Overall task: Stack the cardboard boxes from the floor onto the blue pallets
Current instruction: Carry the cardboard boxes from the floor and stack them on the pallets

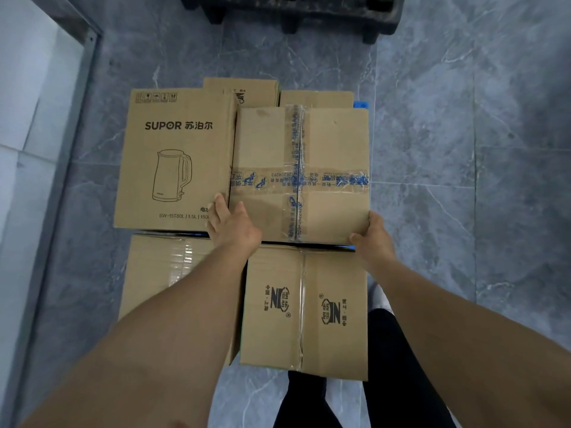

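Observation:
A cardboard box crossed with blue-printed tape (pixel 327 143) sits on top of the stack in the head view. My left hand (pixel 231 223) lies on its near left corner, fingers spread over the top. My right hand (pixel 372 234) grips its near right corner. Beside it on the left lies a SUPOR kettle box (pixel 173 156). Below them a box with black logos (pixel 306 310) and a plain taped box (pixel 160 270) form the lower layer. A bit of blue pallet (pixel 361 104) peeks out at the far right corner; the rest is hidden under boxes.
Two more cardboard boxes (pixel 247 89) show behind the stack. A black pallet (pixel 293 10) stands at the top of the view on the grey marble floor. A white wall with a metal frame (pixel 83 97) runs along the left. My dark trouser legs (pixel 395 381) are at the bottom.

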Action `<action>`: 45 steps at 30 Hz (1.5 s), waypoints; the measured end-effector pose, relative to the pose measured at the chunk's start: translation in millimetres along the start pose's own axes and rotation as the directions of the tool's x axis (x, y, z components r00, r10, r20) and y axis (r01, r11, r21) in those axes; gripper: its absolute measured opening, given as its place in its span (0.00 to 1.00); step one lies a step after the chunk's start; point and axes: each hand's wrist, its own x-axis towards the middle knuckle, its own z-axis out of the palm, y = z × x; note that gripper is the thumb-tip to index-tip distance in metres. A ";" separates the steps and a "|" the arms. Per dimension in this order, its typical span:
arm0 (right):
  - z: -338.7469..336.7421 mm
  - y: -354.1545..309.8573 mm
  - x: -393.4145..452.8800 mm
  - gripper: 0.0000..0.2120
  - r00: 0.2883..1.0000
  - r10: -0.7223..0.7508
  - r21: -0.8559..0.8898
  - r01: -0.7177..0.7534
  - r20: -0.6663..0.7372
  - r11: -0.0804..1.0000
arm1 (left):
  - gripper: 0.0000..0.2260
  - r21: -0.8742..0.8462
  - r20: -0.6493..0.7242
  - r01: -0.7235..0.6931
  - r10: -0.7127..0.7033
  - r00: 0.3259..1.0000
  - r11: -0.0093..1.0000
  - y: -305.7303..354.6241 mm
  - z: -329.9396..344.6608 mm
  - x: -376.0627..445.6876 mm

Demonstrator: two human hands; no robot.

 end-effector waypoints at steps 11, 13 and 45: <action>-17.1 -28.1 -24.3 0.17 1.000 -0.006 -0.178 0.001 -0.026 0.984 | 0.34 -0.062 -0.007 -0.035 0.035 0.999 0.997 -3.7 -17.8 -19.7; -23.2 -36.2 -41.5 0.15 0.999 -0.036 -0.214 0.029 -0.026 0.976 | 0.33 -0.084 0.003 -0.050 0.051 0.999 0.995 -4.1 -25.7 -34.9; -67.4 -67.4 -343.1 0.24 0.538 -0.524 -0.487 0.838 0.660 0.246 | 0.29 -0.758 -0.030 0.321 -0.521 0.853 0.568 -60.0 -51.5 -416.3</action>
